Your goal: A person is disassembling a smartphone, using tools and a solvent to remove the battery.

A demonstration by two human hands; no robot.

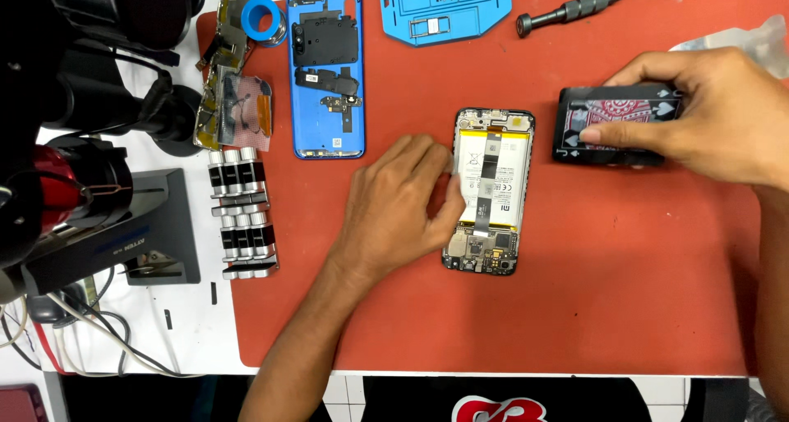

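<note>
An opened phone (488,190) lies back-side up in the middle of the red mat (575,307), its battery and circuit boards exposed. My left hand (399,208) rests against the phone's left edge, thumb and fingers touching it. My right hand (699,114) sits at the upper right on a black box of playing cards (612,126), fingers pinching a red-backed card at the top of the box.
A blue phone back cover (325,73) with black shields lies at upper centre, a blue tray (444,7) beyond it, a black screwdriver (567,11) to its right. Loose parts, a blue tape roll (263,18), metal cylinders (240,212) and a microscope stand (90,118) crowd the left.
</note>
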